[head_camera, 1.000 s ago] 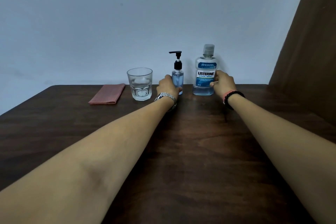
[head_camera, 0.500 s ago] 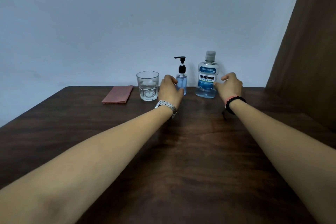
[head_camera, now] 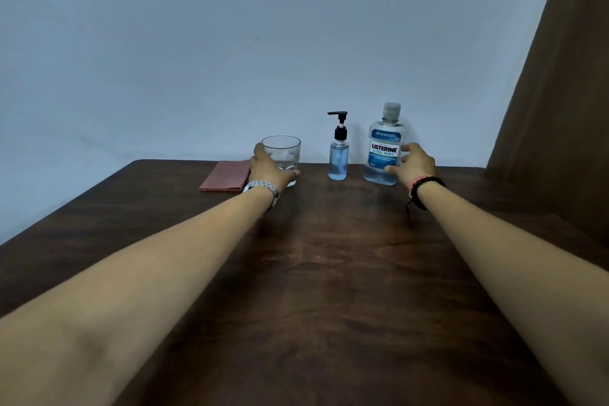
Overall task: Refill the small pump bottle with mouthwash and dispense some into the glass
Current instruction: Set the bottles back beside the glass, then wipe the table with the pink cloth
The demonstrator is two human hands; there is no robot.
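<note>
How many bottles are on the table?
2. The small pump bottle stands at the table's far edge, right of the glass. The bigger mouthwash bottle stands to its right, beside the right hand.

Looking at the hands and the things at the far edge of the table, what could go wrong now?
The left hand curls round the glass; a hasty pull might tip it. The tall, narrow pump bottle stands close between glass and mouthwash bottle, so the right hand, reaching there, might knock it over.
</note>
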